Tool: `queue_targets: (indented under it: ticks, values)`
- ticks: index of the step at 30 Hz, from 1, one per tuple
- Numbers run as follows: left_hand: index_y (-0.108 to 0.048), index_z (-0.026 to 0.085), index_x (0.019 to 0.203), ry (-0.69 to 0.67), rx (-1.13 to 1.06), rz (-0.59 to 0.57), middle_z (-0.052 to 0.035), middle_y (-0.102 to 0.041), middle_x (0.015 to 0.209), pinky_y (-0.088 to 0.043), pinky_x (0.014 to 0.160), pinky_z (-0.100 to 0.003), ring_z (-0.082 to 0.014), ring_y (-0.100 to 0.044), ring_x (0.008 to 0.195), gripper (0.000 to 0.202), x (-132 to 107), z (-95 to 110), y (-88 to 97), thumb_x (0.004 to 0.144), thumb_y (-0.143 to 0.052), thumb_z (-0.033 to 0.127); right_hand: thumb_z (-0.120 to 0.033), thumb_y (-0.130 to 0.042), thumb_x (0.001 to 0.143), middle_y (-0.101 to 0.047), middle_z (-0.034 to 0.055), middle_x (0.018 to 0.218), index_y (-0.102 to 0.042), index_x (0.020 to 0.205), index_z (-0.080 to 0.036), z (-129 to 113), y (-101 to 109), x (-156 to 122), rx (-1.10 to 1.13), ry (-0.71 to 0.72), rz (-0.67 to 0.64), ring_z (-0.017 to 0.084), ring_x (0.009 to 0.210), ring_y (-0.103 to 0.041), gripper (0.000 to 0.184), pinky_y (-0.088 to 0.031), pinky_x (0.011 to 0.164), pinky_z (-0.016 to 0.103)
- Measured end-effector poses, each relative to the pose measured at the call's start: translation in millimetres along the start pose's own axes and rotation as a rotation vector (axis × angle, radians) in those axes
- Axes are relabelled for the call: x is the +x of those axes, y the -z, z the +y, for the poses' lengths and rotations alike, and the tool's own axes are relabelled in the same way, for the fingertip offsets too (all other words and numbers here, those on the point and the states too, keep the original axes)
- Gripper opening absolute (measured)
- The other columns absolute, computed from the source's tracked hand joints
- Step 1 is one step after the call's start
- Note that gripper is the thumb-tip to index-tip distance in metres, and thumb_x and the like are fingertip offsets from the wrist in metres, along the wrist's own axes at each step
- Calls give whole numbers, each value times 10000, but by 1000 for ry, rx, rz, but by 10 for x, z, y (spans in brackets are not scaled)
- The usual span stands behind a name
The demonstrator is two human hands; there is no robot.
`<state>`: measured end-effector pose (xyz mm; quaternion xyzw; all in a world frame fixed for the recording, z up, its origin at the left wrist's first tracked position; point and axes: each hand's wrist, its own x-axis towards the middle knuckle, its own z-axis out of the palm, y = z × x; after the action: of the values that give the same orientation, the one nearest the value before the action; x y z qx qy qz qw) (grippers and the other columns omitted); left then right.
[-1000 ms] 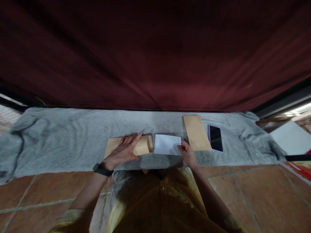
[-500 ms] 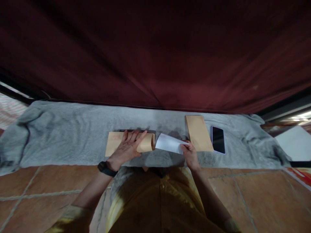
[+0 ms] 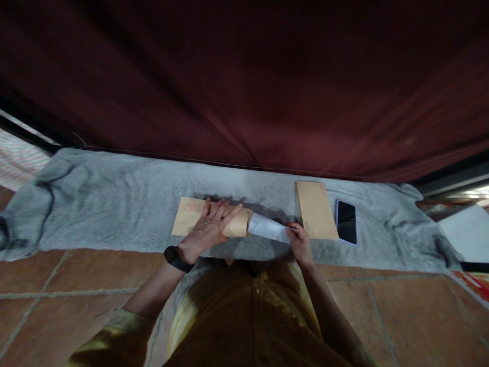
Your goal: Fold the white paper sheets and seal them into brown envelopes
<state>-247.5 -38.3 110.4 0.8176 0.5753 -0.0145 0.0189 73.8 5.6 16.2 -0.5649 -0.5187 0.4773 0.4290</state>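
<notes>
A tan paper envelope (image 3: 187,218) lies on the grey cloth, its mouth facing right. My left hand (image 3: 208,227) rests on top of it with the fingers spread. A folded white paper (image 3: 269,228) reaches from the envelope's mouth to my right hand (image 3: 300,242), which pinches its right end. The paper's left end is at the mouth, its tip hidden by the envelope's edge. Just right of my right hand lies a second tan envelope (image 3: 317,210), flat on the cloth.
A phone (image 3: 346,221) with a dark screen lies right of the second envelope. The grey cloth (image 3: 114,204) covers a long narrow surface. Behind it hangs a dark red curtain (image 3: 244,102). A white sheet (image 3: 468,232) is at the far right, above the tiled floor (image 3: 344,300).
The white paper's left end has met the envelope's mouth, where a small gap stood before. The envelope and my left hand have shifted slightly right and up in the view.
</notes>
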Motion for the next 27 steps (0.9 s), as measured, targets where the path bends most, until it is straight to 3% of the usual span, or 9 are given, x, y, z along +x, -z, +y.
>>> queue_targets:
  ticks: [15,27]
  values:
    - [-72,271,1620,-2,19,-34,-190,-385,1575,-116,1210,-626,-386,-320,1475,1179,41,-5,-8,712,-823,296,-573,-638,727,-670,38,755,-685,898,-167,6,-58,70,-50,-48,-75,182,666,-567,443,-455,613,293]
    - [-32,298,1618,12,27,-56,-187,-378,1574,-103,1209,-627,-371,-305,1486,1215,69,2,-5,699,-825,261,-516,-605,736,-703,55,793,-699,852,-168,-53,-11,144,-144,-19,-122,202,723,-592,378,-469,679,316]
